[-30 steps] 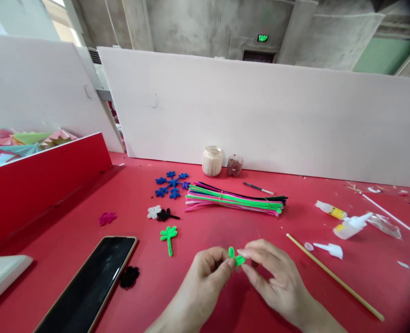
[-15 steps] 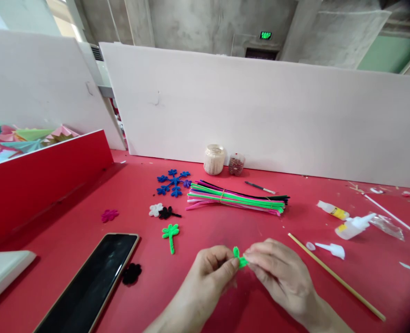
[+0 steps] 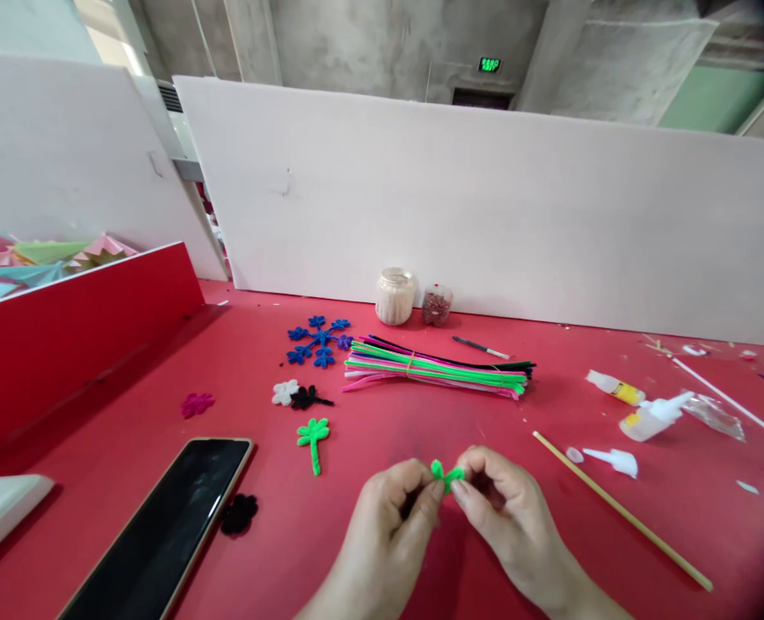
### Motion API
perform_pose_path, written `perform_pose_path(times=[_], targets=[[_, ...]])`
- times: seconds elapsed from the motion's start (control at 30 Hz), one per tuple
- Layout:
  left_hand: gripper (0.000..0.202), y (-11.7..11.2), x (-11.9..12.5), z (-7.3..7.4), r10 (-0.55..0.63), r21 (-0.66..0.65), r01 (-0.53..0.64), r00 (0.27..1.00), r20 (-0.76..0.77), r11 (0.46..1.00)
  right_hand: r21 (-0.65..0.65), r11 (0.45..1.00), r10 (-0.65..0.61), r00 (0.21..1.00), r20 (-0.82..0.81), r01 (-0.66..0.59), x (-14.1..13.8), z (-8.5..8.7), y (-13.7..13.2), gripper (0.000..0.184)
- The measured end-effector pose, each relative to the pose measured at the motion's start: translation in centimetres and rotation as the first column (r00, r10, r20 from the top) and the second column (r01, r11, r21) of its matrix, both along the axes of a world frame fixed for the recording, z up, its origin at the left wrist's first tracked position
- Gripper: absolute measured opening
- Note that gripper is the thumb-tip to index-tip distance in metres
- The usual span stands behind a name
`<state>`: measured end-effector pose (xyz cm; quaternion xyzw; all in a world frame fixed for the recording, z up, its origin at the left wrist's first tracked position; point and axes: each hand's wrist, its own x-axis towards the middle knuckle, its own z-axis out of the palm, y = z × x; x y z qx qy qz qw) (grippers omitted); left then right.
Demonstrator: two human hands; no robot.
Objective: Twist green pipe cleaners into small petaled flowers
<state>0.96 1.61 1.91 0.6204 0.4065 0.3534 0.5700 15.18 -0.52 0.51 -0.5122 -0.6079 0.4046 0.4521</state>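
My left hand (image 3: pixel 391 525) and my right hand (image 3: pixel 507 517) meet low in the middle, over the red table (image 3: pixel 420 422). Both pinch a small bent green pipe cleaner piece (image 3: pixel 444 474) between thumb and fingertips; its looped ends stick up between the hands. Left of the hands lies a finished green pipe cleaner flower (image 3: pixel 313 439). Beyond the hands lies a banded bundle of coloured pipe cleaners (image 3: pixel 437 372).
A phone (image 3: pixel 162 530) lies face up at lower left beside a black flower (image 3: pixel 239 513). Blue (image 3: pixel 318 337), white, black and pink (image 3: pixel 196 404) flowers lie further back. A wooden stick (image 3: pixel 620 510), glue bottles (image 3: pixel 653 416), two jars (image 3: pixel 395 296) and white boards (image 3: pixel 485 215) surround the area.
My hands have drawn closer together and slightly towards me. My right fingers, earlier more spread, now curl tighter on the green piece, which stands more upright.
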Motion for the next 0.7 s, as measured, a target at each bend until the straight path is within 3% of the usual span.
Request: perform_pose_path(times=[0.47, 0.7], targets=[[0.025, 0.07, -0.18, 0.12, -0.033, -0.02, 0.034, 0.999, 0.037, 0.999, -0.086, 0.993, 0.068, 0.983, -0.169, -0.084, 0.04, -0.32, -0.01, 0.018], [0.026, -0.06, -0.33, 0.74, -0.03, 0.232, 0.058, 0.992, -0.122, 0.971, -0.077, 0.994, 0.068, 0.983, -0.169, -0.082, -0.06, -0.38, 0.0, 0.02]])
